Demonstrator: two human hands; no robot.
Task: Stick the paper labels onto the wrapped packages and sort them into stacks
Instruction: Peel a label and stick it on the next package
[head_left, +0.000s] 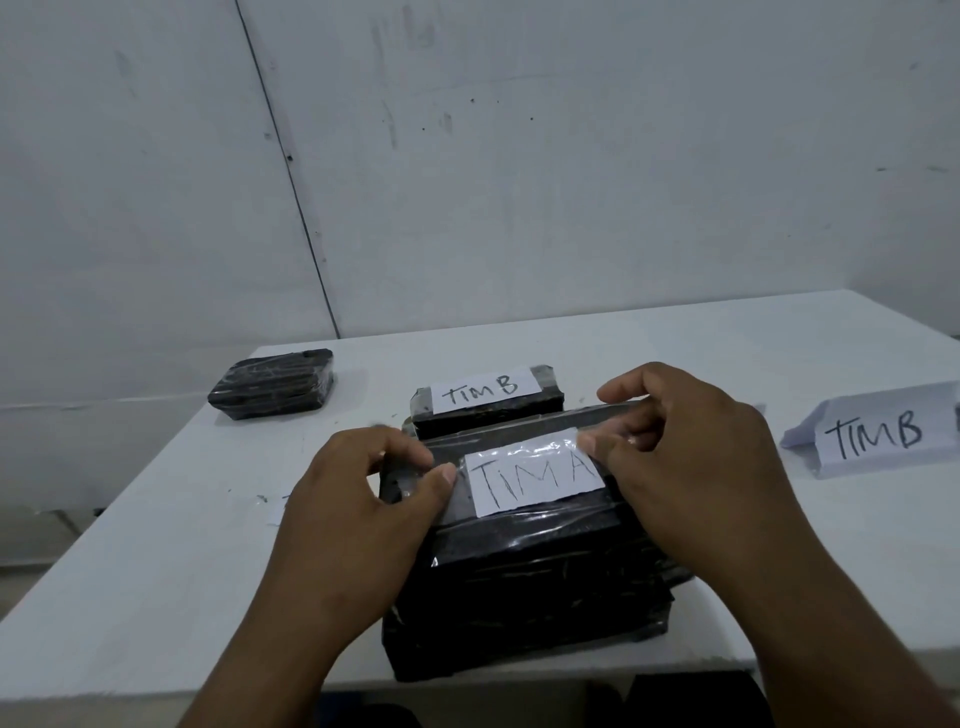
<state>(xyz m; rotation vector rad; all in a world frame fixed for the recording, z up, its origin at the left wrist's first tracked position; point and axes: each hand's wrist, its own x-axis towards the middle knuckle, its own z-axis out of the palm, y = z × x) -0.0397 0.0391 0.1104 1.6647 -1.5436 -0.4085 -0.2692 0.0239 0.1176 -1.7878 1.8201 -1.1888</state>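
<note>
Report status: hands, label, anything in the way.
Left hand and right hand taping TIM A label onto front package. Nothing in the way.

Scuffed white wall (571, 156) behind a white table (675, 353).

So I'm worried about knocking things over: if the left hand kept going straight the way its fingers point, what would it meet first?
Probably the TIM A label beside the left hand, then the right hand; depth is unclear.
</note>
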